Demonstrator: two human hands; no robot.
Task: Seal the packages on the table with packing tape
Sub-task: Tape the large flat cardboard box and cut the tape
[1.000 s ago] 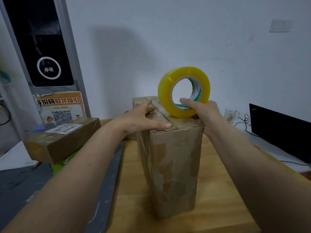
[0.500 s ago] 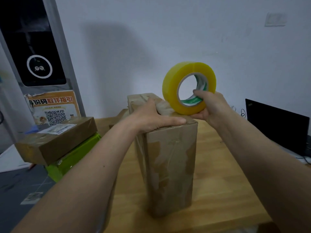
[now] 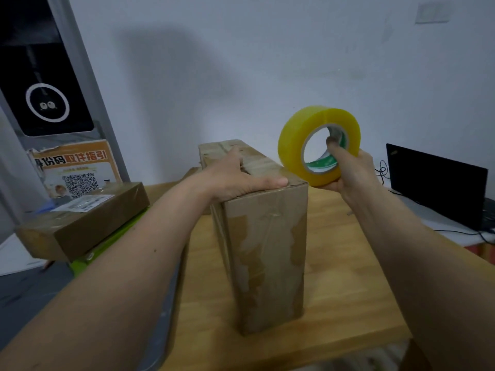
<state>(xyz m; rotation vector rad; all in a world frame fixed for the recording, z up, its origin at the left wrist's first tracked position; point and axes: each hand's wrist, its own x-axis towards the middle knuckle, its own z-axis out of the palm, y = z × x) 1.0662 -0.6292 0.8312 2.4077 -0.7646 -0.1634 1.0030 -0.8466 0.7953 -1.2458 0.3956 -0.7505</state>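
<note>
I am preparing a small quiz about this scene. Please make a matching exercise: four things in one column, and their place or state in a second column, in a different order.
Things:
1. tape roll
2. tall box
3. flat box
4. laptop

Places or states:
A. lies at the left, label on top
B. stands upright on the wooden table, under the left hand
C. dark, at the far right
D. yellow, held by the right hand

Pairs: 1-D, 2-B, 3-A, 4-C

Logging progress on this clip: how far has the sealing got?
Done: the tall brown cardboard box already shows glossy tape down its front. In hand: the left hand presses its top while the right hand grips the yellow tape roll past the right edge. Left: whether the flat brown package needs tape is unclear.
</note>
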